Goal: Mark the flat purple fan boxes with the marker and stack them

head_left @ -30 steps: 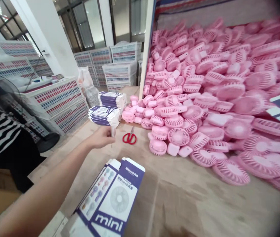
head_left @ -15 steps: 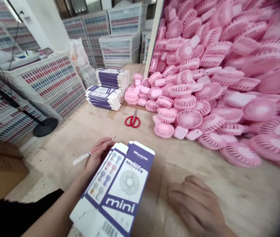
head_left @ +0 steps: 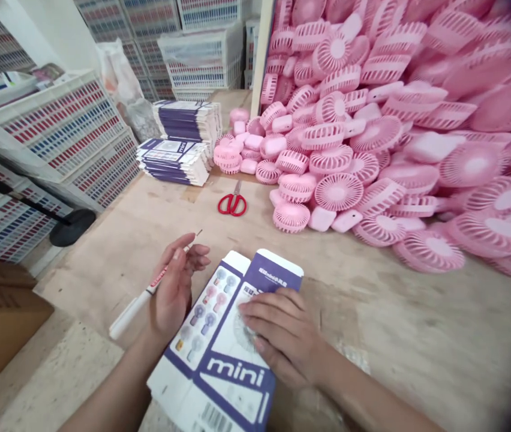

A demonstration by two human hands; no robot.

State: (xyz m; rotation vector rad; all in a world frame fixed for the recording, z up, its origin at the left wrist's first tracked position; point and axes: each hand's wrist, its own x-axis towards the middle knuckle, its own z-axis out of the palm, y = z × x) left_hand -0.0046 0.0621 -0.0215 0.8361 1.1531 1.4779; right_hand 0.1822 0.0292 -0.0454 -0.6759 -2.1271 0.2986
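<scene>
A flat purple and white box [head_left: 233, 375] marked "mini" lies slanted on the wooden table, with pictures of small fans on one panel. My right hand [head_left: 285, 336] rests on its upper front panel, fingers together and partly covering the printed fan. Just left of the box, my left hand [head_left: 174, 288] holds a white pen with red lettering [head_left: 129, 312]; its thin dark tip sticks out past the fingers. Red-handled scissors [head_left: 232, 204] lie beyond both hands.
Pink fans [head_left: 339, 192] form a large heap at the right and back. Stacked flat boxes [head_left: 174, 161] stand at the table's back left. White crates [head_left: 75, 132], a black stand base [head_left: 72, 228] and a brown carton [head_left: 3, 318] are at the left.
My right hand has moved left from the table onto the box. My left hand has come off the box's edge, still with the pen. The view has shifted slightly.
</scene>
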